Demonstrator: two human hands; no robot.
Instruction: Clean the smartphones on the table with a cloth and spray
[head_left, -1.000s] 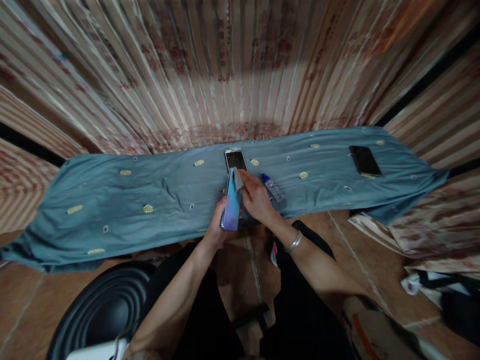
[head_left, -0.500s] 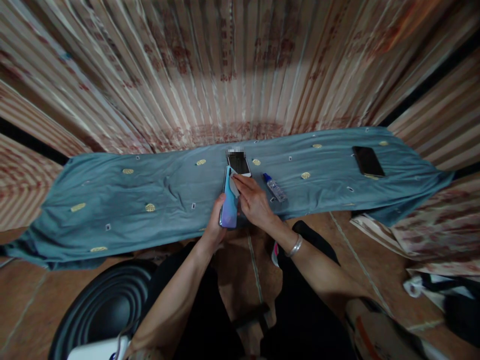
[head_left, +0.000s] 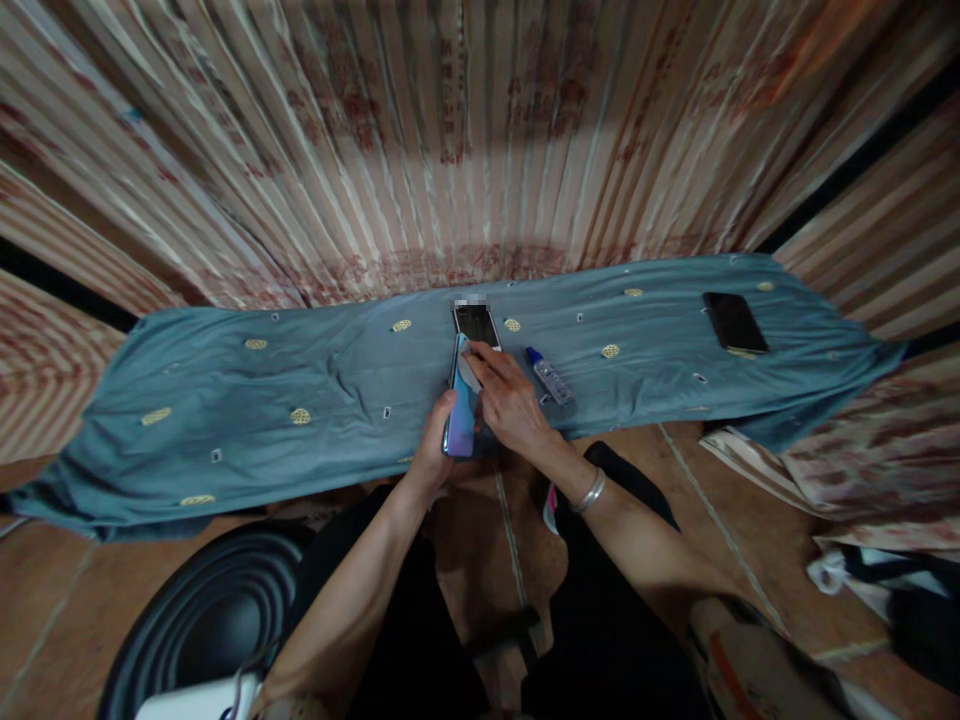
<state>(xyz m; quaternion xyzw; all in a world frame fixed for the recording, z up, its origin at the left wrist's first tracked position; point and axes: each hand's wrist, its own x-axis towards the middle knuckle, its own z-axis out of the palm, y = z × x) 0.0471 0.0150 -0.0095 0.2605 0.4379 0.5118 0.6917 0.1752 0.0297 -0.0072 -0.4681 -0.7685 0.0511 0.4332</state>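
Two hands work on a phone above the cloth-covered bench.

The left hand (head_left: pixel 433 450) grips a blue-to-violet gradient smartphone (head_left: pixel 462 405) by its edges, tilted on its side above the near edge of the teal patterned cloth (head_left: pixel 315 390). The right hand (head_left: pixel 510 400) presses a small pale wipe (head_left: pixel 470 368) against the phone's far end. A second dark-screened phone (head_left: pixel 475 322) lies just beyond; a small blue-capped clear bottle (head_left: pixel 549 376) lies just right; a black phone (head_left: pixel 735 322) rests far right.

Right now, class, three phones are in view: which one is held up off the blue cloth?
The blue-backed phone, gripped on edge by the left hand. The white-edged phone and the dark phone lie flat on the blue cloth.
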